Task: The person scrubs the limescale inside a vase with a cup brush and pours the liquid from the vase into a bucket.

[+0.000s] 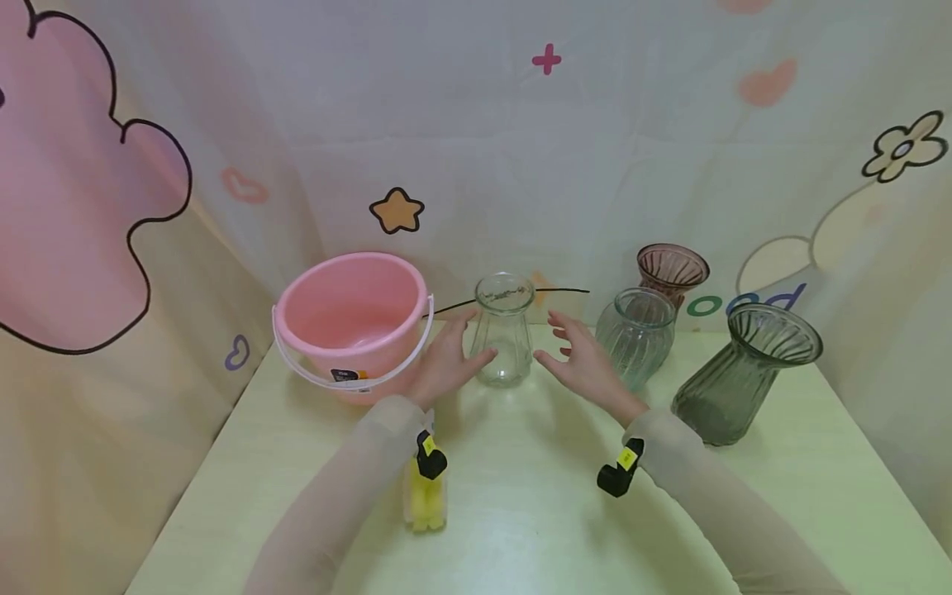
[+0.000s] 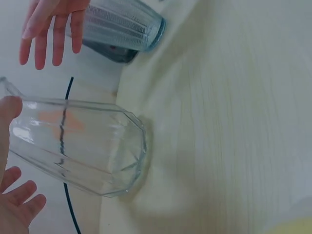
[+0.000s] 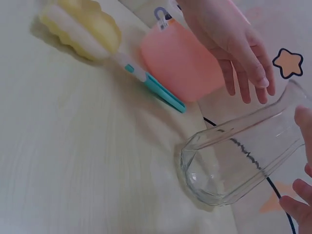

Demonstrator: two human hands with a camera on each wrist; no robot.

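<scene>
A clear glass vase (image 1: 503,339) stands upright near the table's back edge. My left hand (image 1: 450,360) is at its left side, thumb and fingers spread and relaxed. On the other side my right hand (image 1: 583,360) faces it with fingers loosely bent and a small gap to the glass. In the left wrist view the left thumb overlaps the vase (image 2: 83,146); whether it touches I cannot tell. The right wrist view shows both hands around the vase (image 3: 239,156), neither gripping it.
A pink bucket (image 1: 349,355) with a white handle stands at the left. Below my left forearm lies a yellow sponge brush (image 3: 83,29) with a teal handle (image 3: 163,92). To the right stand a bluish glass vase (image 1: 635,339), a brownish-pink vase (image 1: 673,268) and a tilted-looking grey-green vase (image 1: 732,388).
</scene>
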